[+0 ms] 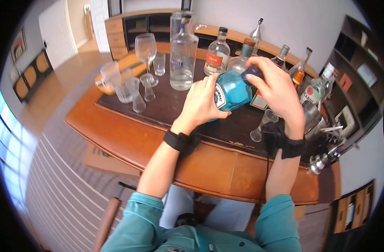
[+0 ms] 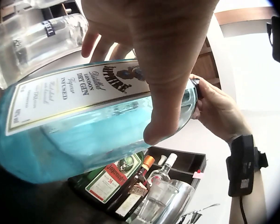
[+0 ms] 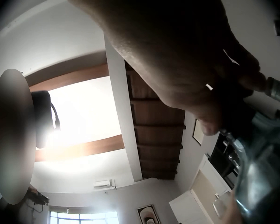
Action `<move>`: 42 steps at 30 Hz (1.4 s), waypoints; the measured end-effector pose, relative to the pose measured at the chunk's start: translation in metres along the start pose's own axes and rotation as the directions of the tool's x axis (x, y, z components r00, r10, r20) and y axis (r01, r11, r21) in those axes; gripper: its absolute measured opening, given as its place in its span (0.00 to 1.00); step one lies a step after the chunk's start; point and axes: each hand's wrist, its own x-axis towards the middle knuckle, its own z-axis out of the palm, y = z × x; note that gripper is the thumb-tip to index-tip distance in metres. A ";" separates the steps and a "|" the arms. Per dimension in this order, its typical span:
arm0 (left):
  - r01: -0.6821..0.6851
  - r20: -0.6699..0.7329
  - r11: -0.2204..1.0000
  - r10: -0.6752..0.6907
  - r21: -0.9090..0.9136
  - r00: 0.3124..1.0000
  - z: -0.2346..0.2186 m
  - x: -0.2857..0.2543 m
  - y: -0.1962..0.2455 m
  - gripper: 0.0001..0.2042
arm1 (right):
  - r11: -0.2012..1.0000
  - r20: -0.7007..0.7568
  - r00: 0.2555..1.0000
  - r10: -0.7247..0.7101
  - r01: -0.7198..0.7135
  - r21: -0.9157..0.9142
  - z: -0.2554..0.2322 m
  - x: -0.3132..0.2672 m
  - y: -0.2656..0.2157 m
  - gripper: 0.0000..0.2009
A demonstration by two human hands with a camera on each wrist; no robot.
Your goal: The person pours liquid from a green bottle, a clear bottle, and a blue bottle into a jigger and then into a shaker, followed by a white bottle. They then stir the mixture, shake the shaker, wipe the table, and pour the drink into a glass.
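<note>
A blue gin bottle (image 1: 234, 93) is held tilted above the dark mat, its neck toward the right. The left hand (image 1: 201, 101) grips its body, thumb on one side and fingers on the other; the left wrist view shows this hand (image 2: 161, 70) across the bottle (image 2: 84, 135) near the label. The right hand (image 1: 278, 86) pinches the dark cap (image 1: 253, 74) at the neck end. In the right wrist view the right hand (image 3: 177, 60) is dark, with the bottle (image 3: 266, 172) at the right edge. Whether the cap is loose, I cannot tell.
Behind the bottle stand a tall clear bottle (image 1: 183, 59) and a red-labelled bottle (image 1: 217, 54). Left are a wine glass (image 1: 145, 48) and several smaller glasses. A small glass jigger (image 1: 263, 126) is below the right hand, with more bottles and metal bar tools (image 1: 318, 163) at the right.
</note>
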 end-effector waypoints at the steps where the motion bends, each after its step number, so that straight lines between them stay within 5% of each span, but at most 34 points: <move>1: 0.052 -0.003 0.998 -0.053 -0.017 0.999 0.000 0.002 0.001 0.44 | 0.999 -0.033 0.999 0.042 -0.042 -0.007 0.006 0.001 0.004 0.14; 3: 0.146 0.000 0.989 -0.146 -0.007 0.989 0.002 0.003 0.004 0.45 | 0.974 -0.011 0.974 0.224 -0.224 0.032 0.007 -0.001 0.001 0.22; 6: 0.329 -0.017 0.943 -0.329 0.048 0.944 0.007 0.007 -0.004 0.48 | 0.976 -0.069 0.978 0.197 -0.203 -0.085 -0.005 -0.022 -0.002 0.32; 8: 0.445 -0.039 0.891 -0.443 0.092 0.896 0.008 0.011 -0.008 0.49 | 0.975 -0.144 0.968 0.205 -0.215 -0.060 -0.021 -0.039 0.002 0.29; 11: 0.379 -0.129 0.892 -0.357 0.248 0.925 0.023 0.017 -0.011 0.49 | 0.976 -0.164 0.982 0.098 -0.127 -0.177 -0.041 -0.072 0.021 0.19; 12: 0.424 -0.154 0.863 -0.396 0.275 0.905 0.029 0.020 -0.008 0.49 | 0.964 -0.120 0.977 0.176 -0.196 -0.180 -0.050 -0.084 0.024 0.16; 14: 0.354 -0.284 0.844 -0.253 0.403 0.925 0.041 0.026 -0.007 0.52 | 0.946 -0.110 0.974 0.199 -0.220 -0.237 -0.064 -0.109 0.039 0.13; 16: 0.563 -0.156 0.749 -0.546 0.350 0.823 0.044 0.038 -0.001 0.55 | 0.943 -0.203 0.957 0.207 -0.250 -0.220 -0.073 -0.131 0.051 0.10; 20: 0.533 -0.235 0.764 -0.479 0.363 0.846 0.067 0.048 -0.026 0.56 | 0.934 -0.248 0.910 0.332 -0.354 -0.047 -0.079 -0.159 0.060 0.09; 22: 0.471 -0.365 0.782 -0.333 0.408 0.869 0.078 0.055 -0.041 0.51 | 0.925 -0.243 0.893 0.379 -0.375 0.063 -0.072 -0.169 0.066 0.08; 26: 0.558 -0.321 0.776 -0.470 0.292 0.822 0.082 0.065 -0.043 0.51 | 0.911 -0.266 0.872 0.412 -0.389 0.136 -0.063 -0.183 0.073 0.07; 34: 0.519 -0.375 0.791 -0.396 0.324 0.838 0.093 0.073 -0.061 0.52 | 0.910 -0.451 0.791 0.414 -0.369 0.190 -0.068 -0.187 0.082 0.05; 37: 0.584 -0.341 0.759 -0.489 0.288 0.803 0.091 0.073 -0.049 0.51 | 0.904 -0.473 0.773 0.424 -0.393 0.169 -0.068 -0.186 0.084 0.04; 39: 0.596 -0.335 0.751 -0.505 0.284 0.795 0.091 0.073 -0.049 0.51 | 0.909 -0.664 0.662 0.347 -0.412 0.065 -0.069 -0.184 0.091 0.05; 42: 0.610 -0.322 0.740 -0.526 0.281 0.787 0.090 0.072 -0.054 0.52 | 0.873 -0.733 0.608 0.305 -0.487 -0.040 -0.067 -0.188 0.115 0.27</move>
